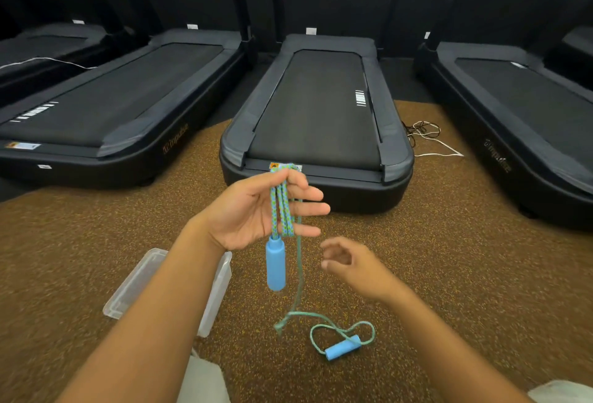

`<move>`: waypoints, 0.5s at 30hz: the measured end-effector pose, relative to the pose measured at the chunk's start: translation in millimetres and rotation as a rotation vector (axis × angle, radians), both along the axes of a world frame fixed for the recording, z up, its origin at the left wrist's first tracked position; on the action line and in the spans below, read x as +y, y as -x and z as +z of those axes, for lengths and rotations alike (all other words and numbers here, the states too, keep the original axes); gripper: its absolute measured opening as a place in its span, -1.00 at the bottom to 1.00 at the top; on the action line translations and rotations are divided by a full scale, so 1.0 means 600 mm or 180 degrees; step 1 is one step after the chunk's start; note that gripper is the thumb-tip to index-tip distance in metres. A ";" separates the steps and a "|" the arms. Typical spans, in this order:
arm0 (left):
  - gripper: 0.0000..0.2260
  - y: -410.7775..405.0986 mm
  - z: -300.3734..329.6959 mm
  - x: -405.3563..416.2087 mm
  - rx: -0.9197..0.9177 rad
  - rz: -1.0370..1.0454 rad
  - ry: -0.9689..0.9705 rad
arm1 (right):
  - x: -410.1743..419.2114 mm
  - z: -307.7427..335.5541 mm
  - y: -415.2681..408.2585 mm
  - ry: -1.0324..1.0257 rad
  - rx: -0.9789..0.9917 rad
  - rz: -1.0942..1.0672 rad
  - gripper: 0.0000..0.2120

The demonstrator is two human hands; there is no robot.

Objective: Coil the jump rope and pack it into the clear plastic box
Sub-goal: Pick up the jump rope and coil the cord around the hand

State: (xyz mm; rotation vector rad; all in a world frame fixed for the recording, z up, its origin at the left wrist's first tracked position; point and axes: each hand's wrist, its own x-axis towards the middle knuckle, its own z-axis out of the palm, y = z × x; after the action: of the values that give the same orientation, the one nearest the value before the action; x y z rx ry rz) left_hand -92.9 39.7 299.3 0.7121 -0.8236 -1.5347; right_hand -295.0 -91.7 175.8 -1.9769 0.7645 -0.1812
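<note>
Speckled brown floor (96, 242), black treadmills (316, 107)

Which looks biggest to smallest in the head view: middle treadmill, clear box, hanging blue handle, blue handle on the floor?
1. Middle treadmill, by far.
2. Clear plastic box, partly hidden behind the left forearm.
3. Hanging blue handle.
4. Floor handle.

The two handles probably match; the hanging one is nearer the camera.
</note>
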 end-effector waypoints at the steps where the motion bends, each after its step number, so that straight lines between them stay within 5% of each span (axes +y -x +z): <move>1: -0.70 0.003 -0.003 -0.002 -0.0011 -0.0046 -0.0033 | 0.005 0.025 -0.007 -0.0069 -0.0299 -0.0006 -0.68; 7: -0.72 0.019 -0.015 -0.006 -0.0073 -0.0224 -0.0148 | 0.042 0.146 -0.024 -0.0136 -0.1609 0.0197 -0.57; 15: -0.70 0.031 -0.019 -0.002 -0.0026 -0.0390 -0.0122 | 0.036 0.145 -0.024 0.0159 -0.1535 0.0096 -0.50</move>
State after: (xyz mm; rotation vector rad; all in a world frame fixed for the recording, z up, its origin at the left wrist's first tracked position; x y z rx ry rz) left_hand -111.5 38.4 288.0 0.7072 -0.8592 -1.6620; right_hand -280.9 -70.2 262.9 -1.8819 0.4182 -0.6375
